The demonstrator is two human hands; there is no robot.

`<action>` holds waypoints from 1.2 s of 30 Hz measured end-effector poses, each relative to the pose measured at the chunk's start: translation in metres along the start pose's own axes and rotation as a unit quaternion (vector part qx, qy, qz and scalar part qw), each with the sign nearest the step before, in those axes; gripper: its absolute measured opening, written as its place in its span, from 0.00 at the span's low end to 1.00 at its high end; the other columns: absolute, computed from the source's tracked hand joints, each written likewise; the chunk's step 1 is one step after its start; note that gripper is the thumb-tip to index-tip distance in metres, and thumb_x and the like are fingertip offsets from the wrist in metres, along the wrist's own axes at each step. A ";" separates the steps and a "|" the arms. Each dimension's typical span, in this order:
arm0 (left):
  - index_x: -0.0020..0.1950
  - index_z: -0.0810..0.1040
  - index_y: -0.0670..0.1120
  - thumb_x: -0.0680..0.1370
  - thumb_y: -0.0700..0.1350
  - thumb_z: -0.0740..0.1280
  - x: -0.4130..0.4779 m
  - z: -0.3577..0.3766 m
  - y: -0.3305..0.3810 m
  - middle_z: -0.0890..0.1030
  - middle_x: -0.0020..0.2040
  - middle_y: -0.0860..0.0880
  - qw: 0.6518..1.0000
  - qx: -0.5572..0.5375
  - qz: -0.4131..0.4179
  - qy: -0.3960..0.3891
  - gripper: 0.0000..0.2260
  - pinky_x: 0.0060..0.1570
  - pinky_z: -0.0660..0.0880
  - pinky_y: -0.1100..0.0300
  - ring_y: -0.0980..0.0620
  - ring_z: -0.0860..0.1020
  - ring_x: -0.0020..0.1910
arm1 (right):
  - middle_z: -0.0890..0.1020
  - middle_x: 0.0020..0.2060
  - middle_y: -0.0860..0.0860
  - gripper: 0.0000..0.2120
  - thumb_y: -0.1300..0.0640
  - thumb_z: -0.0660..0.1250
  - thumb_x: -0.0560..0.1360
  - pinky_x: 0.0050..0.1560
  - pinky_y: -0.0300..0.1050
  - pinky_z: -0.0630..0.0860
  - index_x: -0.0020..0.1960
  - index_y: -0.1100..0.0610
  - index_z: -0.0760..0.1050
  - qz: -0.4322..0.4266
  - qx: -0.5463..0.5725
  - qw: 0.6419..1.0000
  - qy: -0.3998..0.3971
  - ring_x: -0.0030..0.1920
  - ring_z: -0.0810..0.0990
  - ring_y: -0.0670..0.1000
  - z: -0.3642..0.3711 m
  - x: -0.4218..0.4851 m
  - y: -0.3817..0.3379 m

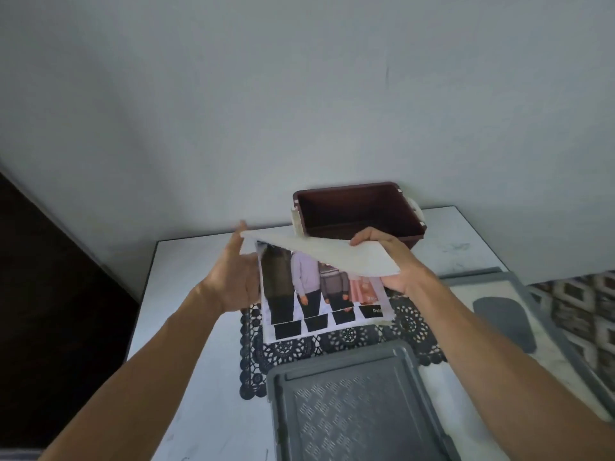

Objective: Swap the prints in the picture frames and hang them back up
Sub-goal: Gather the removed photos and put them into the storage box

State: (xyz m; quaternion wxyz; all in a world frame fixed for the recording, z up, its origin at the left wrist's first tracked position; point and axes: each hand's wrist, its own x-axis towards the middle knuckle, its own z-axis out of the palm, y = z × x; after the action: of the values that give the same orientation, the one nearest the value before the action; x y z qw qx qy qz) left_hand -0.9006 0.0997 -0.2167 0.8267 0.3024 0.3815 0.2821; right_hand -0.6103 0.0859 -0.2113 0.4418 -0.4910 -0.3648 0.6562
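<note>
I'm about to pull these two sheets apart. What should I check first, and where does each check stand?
1. Right hand grips the white sheet: ok.
2. Left hand has a hold on the photo print at its edge: cannot tell.
3. White sheet lifted clear of the photo print: not ok, it overlaps the top.
4. Photo print's picture side faces up: ok.
5. Grey frame lies on the table close to the person, nothing in it: ok.

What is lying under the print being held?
A black lace mat on the white table shows below the print; its middle is covered.
</note>
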 end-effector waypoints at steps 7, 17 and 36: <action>0.55 0.79 0.39 0.79 0.46 0.65 0.034 0.037 0.016 0.82 0.52 0.38 0.988 0.137 0.008 0.076 0.12 0.42 0.81 0.52 0.43 0.82 0.44 | 0.81 0.40 0.57 0.08 0.65 0.65 0.76 0.33 0.41 0.78 0.44 0.58 0.82 0.024 0.017 0.998 0.054 0.33 0.81 0.52 -0.036 0.009 -0.019; 0.56 0.77 0.34 0.79 0.36 0.61 0.094 0.075 0.021 0.82 0.52 0.36 0.955 0.117 0.143 0.232 0.09 0.46 0.81 0.49 0.41 0.81 0.46 | 0.84 0.56 0.52 0.26 0.53 0.74 0.73 0.51 0.53 0.80 0.69 0.51 0.72 0.131 -0.127 0.983 -0.034 0.56 0.83 0.54 -0.087 0.019 -0.065; 0.68 0.70 0.44 0.79 0.40 0.64 0.206 0.082 0.021 0.74 0.62 0.42 0.775 0.541 0.036 0.324 0.17 0.55 0.73 0.59 0.50 0.74 0.48 | 0.77 0.57 0.58 0.38 0.59 0.73 0.74 0.53 0.46 0.75 0.76 0.59 0.55 0.049 -0.485 0.867 0.104 0.52 0.78 0.55 -0.118 0.131 -0.047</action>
State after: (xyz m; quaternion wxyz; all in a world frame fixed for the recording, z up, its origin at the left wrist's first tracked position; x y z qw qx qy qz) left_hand -0.7267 0.2335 -0.2535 0.3437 0.6036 0.7056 0.1399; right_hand -0.5028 0.2297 -0.2406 0.1501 -0.7259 -0.5647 0.3627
